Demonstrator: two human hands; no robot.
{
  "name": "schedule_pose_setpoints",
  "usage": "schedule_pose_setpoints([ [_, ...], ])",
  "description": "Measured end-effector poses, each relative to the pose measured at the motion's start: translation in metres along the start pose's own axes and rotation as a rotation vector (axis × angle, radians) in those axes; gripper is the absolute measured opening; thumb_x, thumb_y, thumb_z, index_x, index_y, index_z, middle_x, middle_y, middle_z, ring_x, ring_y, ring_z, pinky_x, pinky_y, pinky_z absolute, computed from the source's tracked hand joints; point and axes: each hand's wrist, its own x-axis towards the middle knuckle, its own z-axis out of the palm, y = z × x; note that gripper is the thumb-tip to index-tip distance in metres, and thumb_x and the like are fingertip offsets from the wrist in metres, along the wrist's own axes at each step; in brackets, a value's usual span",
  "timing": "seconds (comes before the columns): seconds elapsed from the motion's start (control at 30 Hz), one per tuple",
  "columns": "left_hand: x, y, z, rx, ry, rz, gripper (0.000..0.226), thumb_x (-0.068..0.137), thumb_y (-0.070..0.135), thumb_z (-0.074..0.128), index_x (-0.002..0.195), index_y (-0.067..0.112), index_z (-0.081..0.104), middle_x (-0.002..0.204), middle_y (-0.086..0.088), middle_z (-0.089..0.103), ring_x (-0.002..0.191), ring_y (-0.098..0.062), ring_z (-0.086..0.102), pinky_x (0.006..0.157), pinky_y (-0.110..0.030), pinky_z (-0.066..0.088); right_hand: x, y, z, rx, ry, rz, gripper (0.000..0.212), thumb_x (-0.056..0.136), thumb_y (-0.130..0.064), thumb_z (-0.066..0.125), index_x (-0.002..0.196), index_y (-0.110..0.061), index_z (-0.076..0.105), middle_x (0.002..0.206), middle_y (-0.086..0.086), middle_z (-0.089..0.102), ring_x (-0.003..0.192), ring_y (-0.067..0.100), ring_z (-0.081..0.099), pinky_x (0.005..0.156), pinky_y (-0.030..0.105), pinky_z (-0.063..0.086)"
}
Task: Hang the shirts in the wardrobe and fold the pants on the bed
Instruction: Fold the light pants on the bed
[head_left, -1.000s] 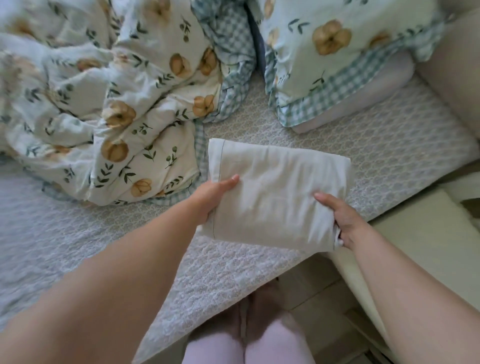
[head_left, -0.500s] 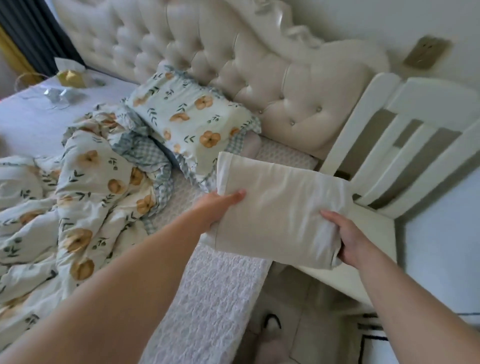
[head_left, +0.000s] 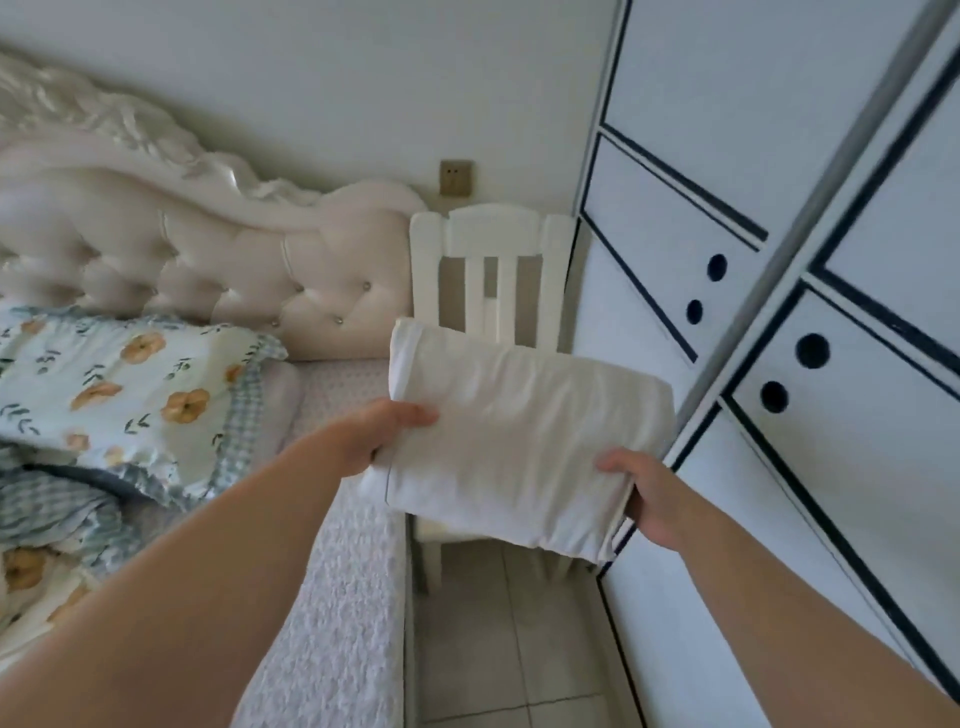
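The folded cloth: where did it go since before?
The folded cloth was lifted off the bed and carried right, now held in the air before the chair and wardrobe. Both hands, left and right, still grip its ends; it stays folded.

Nothing here can be read: no words, labels, brand marks or numbers show on anything.
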Motion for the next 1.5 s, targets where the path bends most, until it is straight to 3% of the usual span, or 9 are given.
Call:
schedule_pose_setpoints([
  [0.2,-0.02,0.016,0.066,0.086,-0.183,0.056,0.052,0.054,0.025,0.081,0.102,0.018,0.063,0.087,0.004,0.075,0.076,-0.015,0.071,0.056,-0.026,0.054,-0.059,0.017,-0.067,0.05,0.051,-0.115,0.036,0.076,-0.004,0.067,0.111,-0.005,0.061,0.109,0.009,0.068,0.103,0.022,0.062,0.085,0.029,0.048],
  [0.37,-0.049,-0.001,0.116,0.123,-0.26,0.118,0.05,0.06,0.013,0.08,0.107,0.016,0.064,0.101,0.002,0.073,0.097,-0.019,0.065,0.093,-0.039,0.048,-0.107,0.045,-0.118,0.066,0.096,-0.192,0.057,0.053,-0.011,0.076,0.108,-0.011,0.062,0.102,0.0,0.072,0.097,0.012,0.066,0.078,0.022,0.047],
  [0.57,-0.086,-0.029,0.175,0.231,-0.307,0.123,0.066,0.072,-0.005,0.072,0.132,0.008,0.048,0.129,-0.005,0.055,0.123,-0.028,0.047,0.112,-0.044,0.03,-0.178,0.102,-0.161,0.082,0.178,-0.251,0.049,0.056,-0.009,0.077,0.102,-0.02,0.064,0.096,-0.008,0.073,0.095,0.008,0.067,0.085,0.026,0.045],
  [0.7,-0.105,-0.041,0.208,0.321,-0.414,0.161,0.073,0.073,-0.01,0.069,0.139,0.007,0.041,0.136,-0.006,0.05,0.129,-0.027,0.042,0.115,-0.041,0.025,-0.219,0.135,-0.179,0.027,0.352,-0.234,0.042,0.071,-0.008,0.077,0.109,-0.019,0.064,0.111,-0.004,0.068,0.111,0.015,0.058,0.104,0.034,0.038],
  [0.83,-0.11,-0.048,0.244,0.416,-0.572,0.175,0.076,0.07,-0.011,0.07,0.137,0.011,0.044,0.135,-0.002,0.053,0.128,-0.024,0.043,0.115,-0.041,0.025,-0.262,0.166,-0.198,0.015,0.57,-0.252,0.035,0.074,-0.018,0.078,0.104,-0.025,0.062,0.114,-0.005,0.064,0.109,0.016,0.056,0.096,0.027,0.038],
  [0.97,-0.127,-0.051,0.286,0.568,-0.834,0.193,0.055,0.071,-0.012,0.066,0.111,0.024,0.058,0.106,0.012,0.07,0.105,-0.006,0.057,0.09,-0.021,0.042,-0.31,0.197,-0.215,0.066,0.745,-0.206,0.062,0.073,-0.029,0.079,0.128,-0.018,0.052,0.11,-0.006,0.055,0.104,0.014,0.047,0.096,0.023,0.031],
  [1.13,-0.149,-0.066,0.34,0.808,-1.089,0.193,0.067,0.072,-0.005,0.067,0.129,0.022,0.047,0.127,-0.002,0.057,0.125,-0.02,0.046,0.114,-0.04,0.026,-0.371,0.244,-0.232,0.18,0.844,-0.171,0.052,0.071,-0.019,0.079,0.118,-0.024,0.055,0.117,-0.001,0.059,0.109,0.02,0.052,0.104,0.036,0.038],
  [1.37,-0.213,-0.118,0.396,0.829,-1.213,0.235,0.069,0.064,0.002,0.071,0.126,0.022,0.051,0.122,-0.003,0.06,0.124,-0.023,0.048,0.114,-0.047,0.027,-0.455,0.3,-0.255,0.263,0.99,-0.178,0.064,0.072,-0.014,0.078,0.129,-0.015,0.049,0.118,-0.004,0.053,0.106,0.016,0.049,0.096,0.029,0.038],
  [1.5,-0.268,-0.155,0.436,0.778,-1.266,0.258,0.063,0.064,0.003,0.072,0.122,0.023,0.055,0.121,-0.004,0.063,0.122,-0.021,0.051,0.109,-0.037,0.034,-0.519,0.321,-0.284,0.231,1.09,-0.185,0.072,0.067,-0.016,0.082,0.13,-0.016,0.048,0.115,-0.003,0.054,0.103,0.017,0.05,0.091,0.029,0.039],
])
